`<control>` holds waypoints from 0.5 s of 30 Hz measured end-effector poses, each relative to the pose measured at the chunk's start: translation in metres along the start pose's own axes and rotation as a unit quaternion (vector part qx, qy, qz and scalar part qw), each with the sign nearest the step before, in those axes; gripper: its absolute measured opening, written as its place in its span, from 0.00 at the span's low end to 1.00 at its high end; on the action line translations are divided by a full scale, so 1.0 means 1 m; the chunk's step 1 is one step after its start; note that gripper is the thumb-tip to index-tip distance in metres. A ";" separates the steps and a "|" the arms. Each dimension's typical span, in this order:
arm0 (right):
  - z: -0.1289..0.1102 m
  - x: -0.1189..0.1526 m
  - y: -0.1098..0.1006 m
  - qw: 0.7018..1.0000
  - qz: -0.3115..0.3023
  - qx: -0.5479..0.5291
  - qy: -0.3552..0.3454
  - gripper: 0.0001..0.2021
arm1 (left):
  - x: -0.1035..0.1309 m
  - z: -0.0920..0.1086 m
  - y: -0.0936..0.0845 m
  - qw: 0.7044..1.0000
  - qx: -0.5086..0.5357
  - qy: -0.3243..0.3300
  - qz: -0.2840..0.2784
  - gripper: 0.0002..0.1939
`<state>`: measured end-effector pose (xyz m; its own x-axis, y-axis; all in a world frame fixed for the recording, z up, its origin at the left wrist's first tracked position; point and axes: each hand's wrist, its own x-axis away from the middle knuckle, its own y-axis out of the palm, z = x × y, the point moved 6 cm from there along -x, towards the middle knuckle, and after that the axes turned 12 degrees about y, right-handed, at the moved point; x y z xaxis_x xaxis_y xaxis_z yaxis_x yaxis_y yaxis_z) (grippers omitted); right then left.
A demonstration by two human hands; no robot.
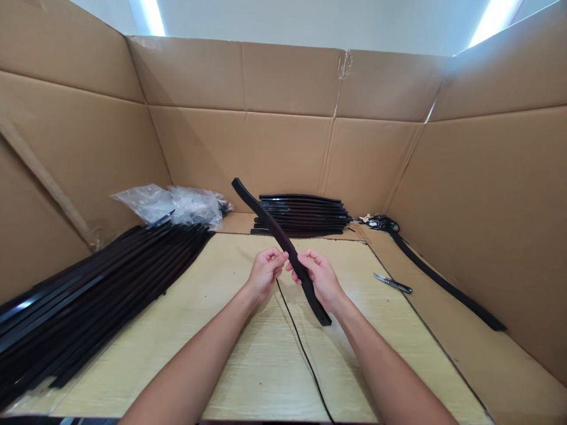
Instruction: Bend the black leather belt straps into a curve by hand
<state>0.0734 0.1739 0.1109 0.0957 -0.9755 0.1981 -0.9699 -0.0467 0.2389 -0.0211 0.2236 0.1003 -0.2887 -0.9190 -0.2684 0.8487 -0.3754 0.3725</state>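
A long, slightly curved black strip [279, 236] is held slantwise above the table, its far end pointing up and left. My right hand [317, 275] grips it around the middle, thumb on top and fingers beneath. At its left edge my left hand [267, 270] is closed in a pinch, with a thin black cord [303, 353] hanging from near those fingers toward the front edge of the table. Whether the cord joins the strip is hidden by the fingers.
Many black strips [110, 283] lie piled on the left, beside clear plastic bags [177, 203]. A stack of shorter black strips [305, 213] sits at the back. Thread snips [393, 283], a single black strip [447, 286] and tangled cords [381, 222] are on the right. Cardboard walls [283, 147] enclose the table [177, 348].
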 end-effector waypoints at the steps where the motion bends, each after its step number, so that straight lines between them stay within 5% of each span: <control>1: -0.001 0.000 0.000 1.000 -0.004 -0.001 -0.004 0.27 | -0.001 0.000 -0.002 1.000 0.002 0.001 0.011 0.33; 9: 0.007 -0.004 -0.002 0.996 -0.014 0.085 0.015 0.40 | -0.005 -0.003 -0.005 0.999 -0.004 -0.030 -0.025 0.34; 15: 0.008 0.001 -0.001 0.988 -0.033 0.144 0.036 0.33 | -0.002 -0.005 -0.002 0.995 0.001 -0.047 -0.084 0.33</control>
<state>0.0722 0.1715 0.1033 0.1671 -0.9507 0.2614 -0.9834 -0.1796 -0.0246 -0.0198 0.2266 0.0954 -0.4665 -0.8508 -0.2420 0.7842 -0.5244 0.3317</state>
